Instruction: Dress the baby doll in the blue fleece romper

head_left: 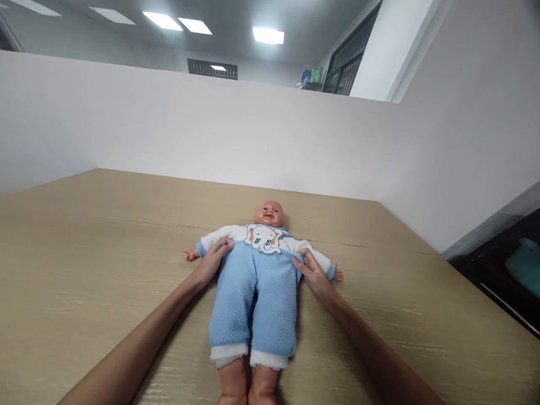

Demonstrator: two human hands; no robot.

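A baby doll (269, 214) lies on its back on the wooden table, head away from me and arms spread. It wears a white top (230, 232) with blue cuffs, and fleecy blue trousers (255, 281) with white hems. An elephant patch (264, 240) covers the chest at the waist edge. My left hand (215, 260) has its fingers closed on the trousers' upper edge at the left side. At the opposite side, my right hand (314, 273) pinches the trousers' waist edge between thumb and fingers. The doll's bare lower legs (233, 382) point towards me; its feet are cut off by the frame.
The pale wooden tabletop (105, 242) meets a low white wall (232, 129) behind the doll. Right of the table's edge is a dark area with a teal cloth-like thing (525, 264). Beyond the wall, ceiling lights and a green package (316, 75) show.
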